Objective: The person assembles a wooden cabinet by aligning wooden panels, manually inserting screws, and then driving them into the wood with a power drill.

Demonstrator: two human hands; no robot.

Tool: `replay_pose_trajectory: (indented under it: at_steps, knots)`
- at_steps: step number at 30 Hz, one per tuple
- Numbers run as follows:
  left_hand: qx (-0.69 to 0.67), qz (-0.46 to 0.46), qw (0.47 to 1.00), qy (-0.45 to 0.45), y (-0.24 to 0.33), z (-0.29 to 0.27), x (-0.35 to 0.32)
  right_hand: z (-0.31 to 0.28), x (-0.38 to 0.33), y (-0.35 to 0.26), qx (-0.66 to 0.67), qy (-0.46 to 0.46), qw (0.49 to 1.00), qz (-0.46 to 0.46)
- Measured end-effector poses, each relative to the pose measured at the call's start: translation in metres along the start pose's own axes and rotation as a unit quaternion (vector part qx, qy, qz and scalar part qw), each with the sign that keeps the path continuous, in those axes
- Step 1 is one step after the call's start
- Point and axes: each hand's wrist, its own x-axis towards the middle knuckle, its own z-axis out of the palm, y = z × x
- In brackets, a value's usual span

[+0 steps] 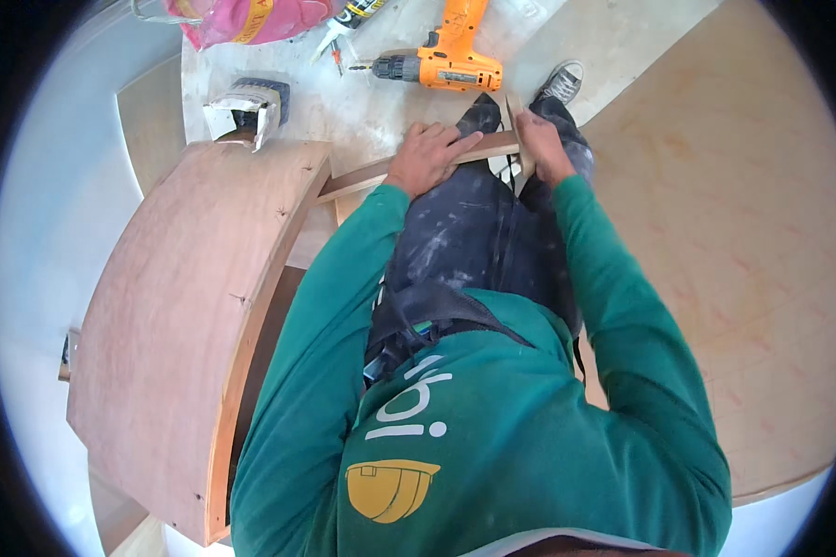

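Note:
A narrow wooden strip [360, 176] runs across my thighs, from beside the plywood-faced box on the left to my right hand. My left hand [425, 158] is closed over the strip and presses it down, thumb stretched along it. My right hand [543, 147] grips a thin, flat, brownish piece [518, 135] that is seen almost edge-on. It stands crosswise at the right end of the strip and seems to touch it. Whether it is a saw blade or another thin piece, I cannot tell. My fingers partly hide it.
At left stands a box with a curved plywood face [186, 316]. An orange cordless drill [457, 65] lies ahead, near a sealant tube [348, 26], a pink bag [255, 19] and a dark-and-white block-like item [249, 110]. A large wooden sheet [715, 278] spans the right.

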Motion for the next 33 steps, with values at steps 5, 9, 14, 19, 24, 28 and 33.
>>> replay_pose_trajectory:
  at_steps: [5, 9, 14, 19, 24, 28, 33]
  knots:
    - [0.005, 0.01, 1.0, 0.002, -0.004, 0.003, -0.002, 0.0, 0.012, -0.005, 0.013, -0.04, 0.999, -0.021]
    - [0.004, 0.011, 1.0, 0.007, -0.006, -0.001, 0.002, -0.013, 0.004, 0.019, 0.052, 0.001, 0.999, 0.005]
    - [-0.012, -0.005, 1.0, 0.018, -0.002, 0.003, -0.006, -0.069, -0.123, -0.033, 0.06, 0.035, 0.996, 0.056]
    - [-0.013, 0.039, 0.993, 0.114, 0.018, 0.004, 0.013, -0.121, -0.152, -0.047, -0.116, 0.112, 0.98, -0.12]
    - [-0.001, 0.0, 0.982, 0.189, 0.044, 0.0, 0.028, -0.073, -0.082, -0.162, -0.412, 0.152, 0.866, -0.237]
    - [-0.352, -0.168, 0.906, 0.165, 0.055, -0.01, -0.027, -0.017, 0.036, -0.254, -0.537, 0.091, 0.747, -0.381]
    - [-0.437, -0.182, 0.876, 0.096, 0.136, 0.074, -0.127, 0.004, 0.135, -0.302, -0.489, 0.108, 0.731, -0.463]
